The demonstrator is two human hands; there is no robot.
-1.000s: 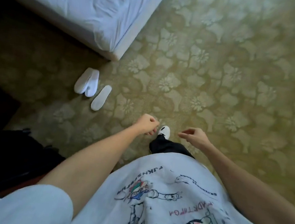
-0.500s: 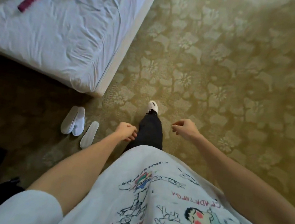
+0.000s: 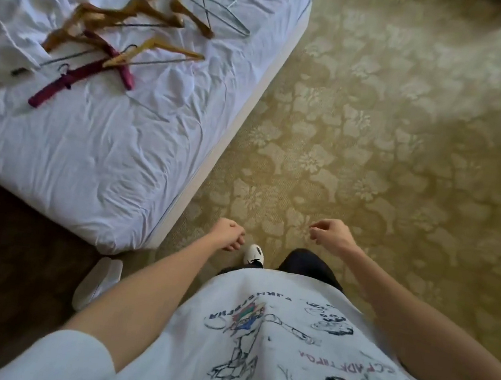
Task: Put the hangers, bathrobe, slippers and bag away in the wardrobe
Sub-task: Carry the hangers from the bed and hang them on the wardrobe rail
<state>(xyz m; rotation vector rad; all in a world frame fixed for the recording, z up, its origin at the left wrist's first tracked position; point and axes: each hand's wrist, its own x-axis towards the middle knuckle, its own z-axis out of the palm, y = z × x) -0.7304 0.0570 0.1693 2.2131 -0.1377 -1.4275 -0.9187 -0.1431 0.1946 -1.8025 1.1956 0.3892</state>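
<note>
Hangers [image 3: 117, 31] newly in view (slippers [image 3: 98, 281] nearer)

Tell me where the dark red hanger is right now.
In the head view, the dark red hanger lies upper left on the bed, nearest of the wooden hangers piled there.

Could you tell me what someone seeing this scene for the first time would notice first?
Most likely the hangers, a tangled heap of wooden, wire and dark red ones on the wrinkled white bed at upper left. Next, the two bare arms reaching forward over the patterned carpet, left hand and right hand loosely curled and holding nothing. A white slipper lies on the floor by the bed's near corner.
</note>
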